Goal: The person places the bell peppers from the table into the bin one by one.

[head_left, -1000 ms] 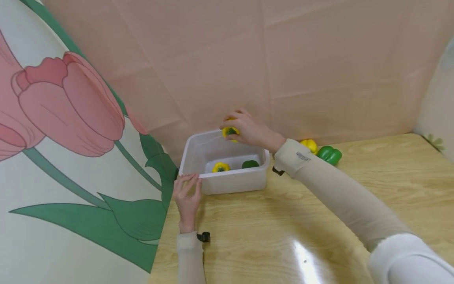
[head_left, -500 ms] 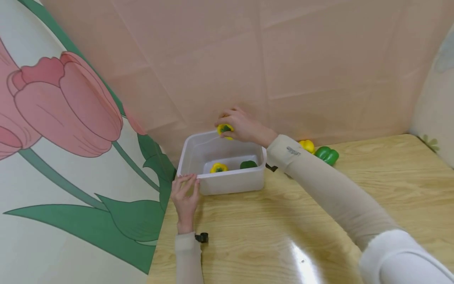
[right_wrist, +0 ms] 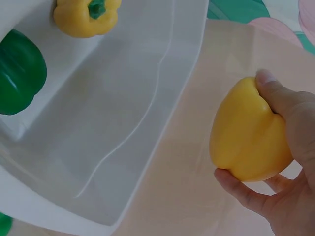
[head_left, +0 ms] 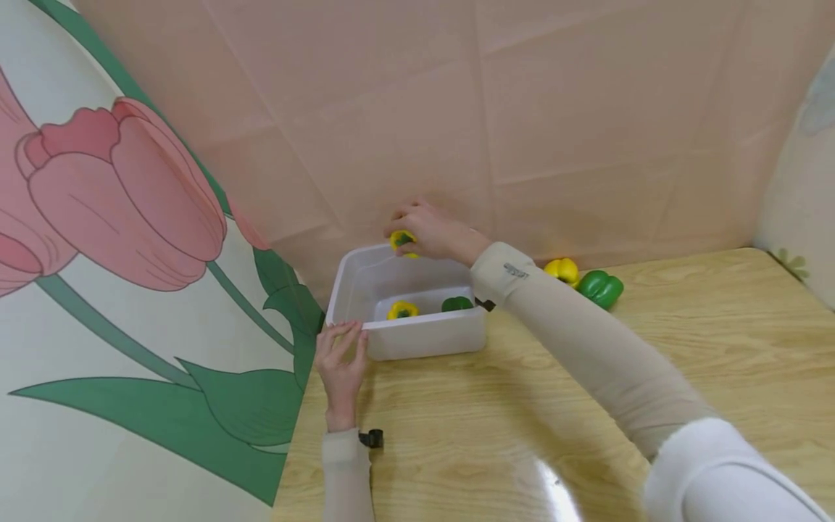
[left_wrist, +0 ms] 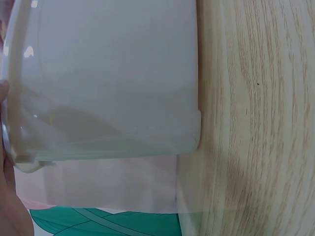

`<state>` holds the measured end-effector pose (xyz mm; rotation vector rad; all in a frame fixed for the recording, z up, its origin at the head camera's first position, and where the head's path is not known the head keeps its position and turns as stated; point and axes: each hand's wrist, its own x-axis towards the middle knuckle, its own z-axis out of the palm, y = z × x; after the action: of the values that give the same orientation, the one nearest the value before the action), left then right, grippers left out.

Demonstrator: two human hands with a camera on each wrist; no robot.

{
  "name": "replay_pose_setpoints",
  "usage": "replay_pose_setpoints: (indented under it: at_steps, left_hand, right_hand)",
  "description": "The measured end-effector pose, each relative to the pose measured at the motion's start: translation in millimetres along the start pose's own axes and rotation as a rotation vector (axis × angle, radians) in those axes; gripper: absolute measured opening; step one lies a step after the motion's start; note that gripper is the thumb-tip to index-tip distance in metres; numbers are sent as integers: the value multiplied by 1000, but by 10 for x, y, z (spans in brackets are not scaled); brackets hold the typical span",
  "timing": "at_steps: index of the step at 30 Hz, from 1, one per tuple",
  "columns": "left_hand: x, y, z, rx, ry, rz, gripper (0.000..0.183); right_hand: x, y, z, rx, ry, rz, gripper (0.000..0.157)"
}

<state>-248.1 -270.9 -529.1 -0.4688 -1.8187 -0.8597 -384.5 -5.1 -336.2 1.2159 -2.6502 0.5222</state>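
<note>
My right hand (head_left: 430, 230) holds a yellow bell pepper (right_wrist: 248, 132) above the back rim of a white plastic bin (head_left: 427, 341). The thumb lies on one side of the pepper and the fingers on the other, as the right wrist view shows. Down in the bin are another yellow bell pepper (head_left: 402, 309), its green stem showing, and a green bell pepper (right_wrist: 19, 73). At the bin's front left corner, my left hand (head_left: 342, 362) grips the rim. The bin's smooth outer wall (left_wrist: 113, 83) fills much of the left wrist view.
A yellow bell pepper (head_left: 562, 271) and a green bell pepper (head_left: 601, 288) lie together on the wooden table (head_left: 483, 428), right of the bin. Behind the table hangs a pinkish cloth (head_left: 587, 130). A wall with painted tulips (head_left: 130, 196) borders the left side.
My right hand has moved left along the bin's back rim, carrying the yellow bell pepper. The left hand stays at the front left corner.
</note>
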Motion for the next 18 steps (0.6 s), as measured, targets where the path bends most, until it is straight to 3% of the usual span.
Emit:
replay_pose_setpoints:
  at_steps: [12,18]
  left_hand:
    - [41,33,36,-13,-14,13,23]
    - [39,39,48,-11,-11,16,21]
  right_hand:
    - [-29,136,122,-22,11,-3,48]
    - [-61,138,131,14,-21,56,59]
